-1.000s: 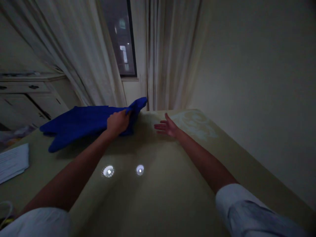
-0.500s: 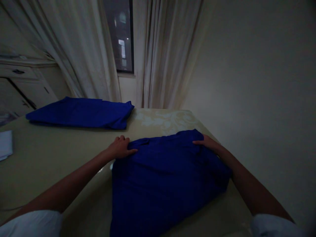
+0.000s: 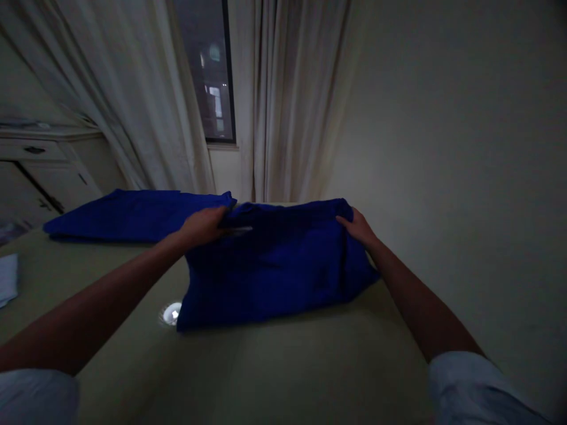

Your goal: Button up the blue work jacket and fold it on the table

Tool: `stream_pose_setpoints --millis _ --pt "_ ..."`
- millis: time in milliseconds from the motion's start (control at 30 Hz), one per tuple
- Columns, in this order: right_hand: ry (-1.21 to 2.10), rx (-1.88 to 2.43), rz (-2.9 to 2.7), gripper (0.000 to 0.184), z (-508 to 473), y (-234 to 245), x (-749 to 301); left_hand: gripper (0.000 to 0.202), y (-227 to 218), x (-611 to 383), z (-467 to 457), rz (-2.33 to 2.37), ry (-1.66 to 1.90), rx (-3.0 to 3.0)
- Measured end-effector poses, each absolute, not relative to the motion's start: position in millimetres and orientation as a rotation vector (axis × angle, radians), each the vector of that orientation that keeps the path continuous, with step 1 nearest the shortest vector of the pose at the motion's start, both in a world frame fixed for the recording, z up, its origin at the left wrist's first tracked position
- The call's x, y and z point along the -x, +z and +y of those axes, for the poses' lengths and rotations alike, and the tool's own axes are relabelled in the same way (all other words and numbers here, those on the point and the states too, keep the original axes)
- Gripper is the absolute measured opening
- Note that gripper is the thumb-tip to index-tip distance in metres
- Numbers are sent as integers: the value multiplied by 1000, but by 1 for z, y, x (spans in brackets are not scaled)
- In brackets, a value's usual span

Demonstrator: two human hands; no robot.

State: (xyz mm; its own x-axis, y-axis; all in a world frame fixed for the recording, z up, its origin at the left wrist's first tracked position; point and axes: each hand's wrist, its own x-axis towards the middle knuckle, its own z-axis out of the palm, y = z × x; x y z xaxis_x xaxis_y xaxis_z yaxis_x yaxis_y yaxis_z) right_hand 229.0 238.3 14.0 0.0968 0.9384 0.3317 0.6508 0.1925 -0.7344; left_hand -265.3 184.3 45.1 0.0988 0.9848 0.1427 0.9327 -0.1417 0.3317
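A blue cloth garment (image 3: 270, 271) lies bunched in a thick fold on a pale green covered surface (image 3: 287, 366), its far edge raised. My left hand (image 3: 201, 227) grips that edge near its left end. My right hand (image 3: 358, 228) holds the far right corner, fingers pinching the fabric. Behind my left hand, a second flat-folded blue cloth (image 3: 106, 215) lies on the same surface, its right end touching the garment. My left wrist hides part of it.
Long beige curtains (image 3: 301, 100) hang around a dark window (image 3: 208, 71) at the far side. A white cabinet (image 3: 39, 165) stands at the left, and white papers (image 3: 7, 280) lie at the surface's left edge. A pale wall (image 3: 443, 177) fills the right.
Both hands have moved farther away, carrying the blue garment's edge with them. The garment now sits as a shorter, thicker bundle. The view has shifted slightly.
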Motion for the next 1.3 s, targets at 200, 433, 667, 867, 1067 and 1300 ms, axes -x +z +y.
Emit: stream_pose_setpoints --millis 200,433,667,867,1067,1300 --pt "192 1764 -1717 65 264 -36 -178 76 -11 274 217 2301 396 -2169" --pt "643 1337 -1588 66 240 -38 -173 42 -1 282 200 2082 460 -2197" --pt "1222 1037 -1438 109 126 58 -265 90 107 374 105 1584 727 -1669" --pt "1118 1183 -1693 70 158 70 -224 70 107 314 104 1288 525 -1925" --pt "570 1249 -2361 65 200 -23 -79 27 -6 216 167 1531 296 -2324" --pt "345 1368 -2368 28 222 -68 -3 26 -64 184 159 1758 100 -2399"
